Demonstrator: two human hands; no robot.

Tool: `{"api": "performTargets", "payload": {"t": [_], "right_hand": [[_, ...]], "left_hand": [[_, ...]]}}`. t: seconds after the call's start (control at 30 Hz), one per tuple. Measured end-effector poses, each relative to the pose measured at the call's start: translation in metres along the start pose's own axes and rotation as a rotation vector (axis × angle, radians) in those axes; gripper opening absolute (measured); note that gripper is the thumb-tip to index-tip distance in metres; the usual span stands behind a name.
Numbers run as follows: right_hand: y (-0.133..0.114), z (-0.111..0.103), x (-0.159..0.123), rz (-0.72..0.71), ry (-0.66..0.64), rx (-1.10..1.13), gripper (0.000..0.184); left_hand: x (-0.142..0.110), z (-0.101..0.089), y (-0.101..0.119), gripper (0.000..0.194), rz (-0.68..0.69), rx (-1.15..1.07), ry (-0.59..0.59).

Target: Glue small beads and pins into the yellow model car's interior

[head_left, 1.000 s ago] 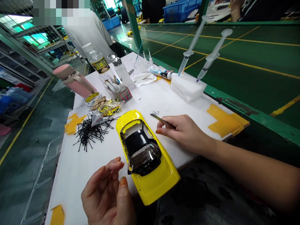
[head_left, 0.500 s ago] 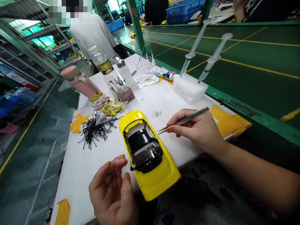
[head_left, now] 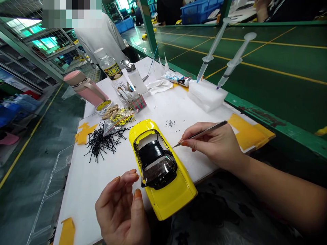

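A yellow model car body (head_left: pixel 163 190) with a black cabin lies on the white worktop (head_left: pixel 87 183), nose toward me. My right hand (head_left: pixel 217 144) pinches metal tweezers (head_left: pixel 199 134), whose tips point at the car's right side. My left hand (head_left: pixel 122 211) hovers palm up just left of the car's front, fingers loosely curled and apart, holding nothing. A small scatter of tiny black parts (head_left: pixel 170 123) lies on the worktop beyond the tweezers' tips.
A pile of thin black rods (head_left: pixel 102 142) lies left of the car, beside a plastic bag (head_left: pixel 119 119). Behind stand a pink flask (head_left: pixel 84 87), two bottles (head_left: pixel 109 68), a glue tube (head_left: pixel 176 79) and a foam block (head_left: pixel 205 95) holding two syringes. A person stands at the far end.
My right hand turned the tweezers from pointing away to pointing at the car's side and drew back toward me. The left hand stayed about where it was.
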State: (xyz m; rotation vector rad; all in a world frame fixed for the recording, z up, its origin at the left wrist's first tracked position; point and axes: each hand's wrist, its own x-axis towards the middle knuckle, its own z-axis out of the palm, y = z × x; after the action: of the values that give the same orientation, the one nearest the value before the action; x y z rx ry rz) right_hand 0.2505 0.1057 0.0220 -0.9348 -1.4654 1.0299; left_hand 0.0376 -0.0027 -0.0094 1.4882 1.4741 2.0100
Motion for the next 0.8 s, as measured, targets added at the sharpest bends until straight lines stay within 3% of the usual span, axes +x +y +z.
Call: {"api": "performTargets", "payload": {"t": [0.27, 0.8], "right_hand": [[0.0010, 0.0003, -0.0005, 0.019, -0.017, 0.016, 0.005], [-0.0013, -0.0011, -0.0002, 0.016, 0.012, -0.022, 0.007]], "left_hand": [[-0.0004, 0.0056, 0.0032, 0.047, -0.013, 0.082, 0.070], [-0.0013, 0.0066, 0.0023, 0.049, 0.008, 0.028, 0.057]]}}
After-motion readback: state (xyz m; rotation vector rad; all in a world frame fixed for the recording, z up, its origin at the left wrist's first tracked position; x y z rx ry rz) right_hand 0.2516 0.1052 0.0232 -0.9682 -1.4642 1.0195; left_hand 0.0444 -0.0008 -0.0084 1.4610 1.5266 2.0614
